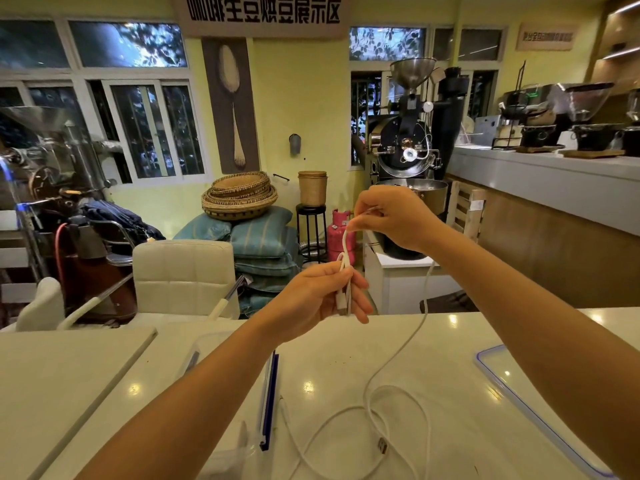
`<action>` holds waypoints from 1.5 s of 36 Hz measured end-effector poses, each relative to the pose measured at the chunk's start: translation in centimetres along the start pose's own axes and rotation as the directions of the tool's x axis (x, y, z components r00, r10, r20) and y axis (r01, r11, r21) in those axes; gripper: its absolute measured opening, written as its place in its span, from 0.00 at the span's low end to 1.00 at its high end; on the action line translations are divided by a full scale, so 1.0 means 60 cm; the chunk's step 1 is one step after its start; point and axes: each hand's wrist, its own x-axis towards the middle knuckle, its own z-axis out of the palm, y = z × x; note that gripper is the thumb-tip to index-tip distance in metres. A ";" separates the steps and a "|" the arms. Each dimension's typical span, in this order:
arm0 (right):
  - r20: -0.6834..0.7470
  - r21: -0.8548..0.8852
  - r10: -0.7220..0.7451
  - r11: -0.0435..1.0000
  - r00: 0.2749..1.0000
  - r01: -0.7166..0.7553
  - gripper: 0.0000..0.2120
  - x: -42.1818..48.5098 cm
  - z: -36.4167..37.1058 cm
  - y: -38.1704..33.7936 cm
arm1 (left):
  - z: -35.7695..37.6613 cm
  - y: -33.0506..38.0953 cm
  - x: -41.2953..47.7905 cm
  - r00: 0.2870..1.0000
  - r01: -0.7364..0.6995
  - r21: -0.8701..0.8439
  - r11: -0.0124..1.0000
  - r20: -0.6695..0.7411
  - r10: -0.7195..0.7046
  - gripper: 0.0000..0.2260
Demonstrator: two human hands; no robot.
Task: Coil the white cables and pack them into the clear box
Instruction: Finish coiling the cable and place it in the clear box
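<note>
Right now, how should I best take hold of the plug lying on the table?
Pinch the plug by its two long sides, coming straight down from above: it lies flat on the table inside the cable loops, so a sideways approach might snag them.

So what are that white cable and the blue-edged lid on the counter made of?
The white cable looks sheathed in soft matte plastic or rubber: it hangs and loops limply; a plug glints like metal. The lid seems hard clear plastic, glossy, the counter showing through, with a blue rim.

1 head-worn wide-angle view, facing forward and slightly down, close over counter (329,358).
</note>
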 end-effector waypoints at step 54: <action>0.382 -0.009 0.225 0.971 0.897 -0.240 0.07 -0.050 0.059 -0.025 | -0.106 0.011 0.044 0.887 0.006 0.122 0.993 -0.458 0.051 0.14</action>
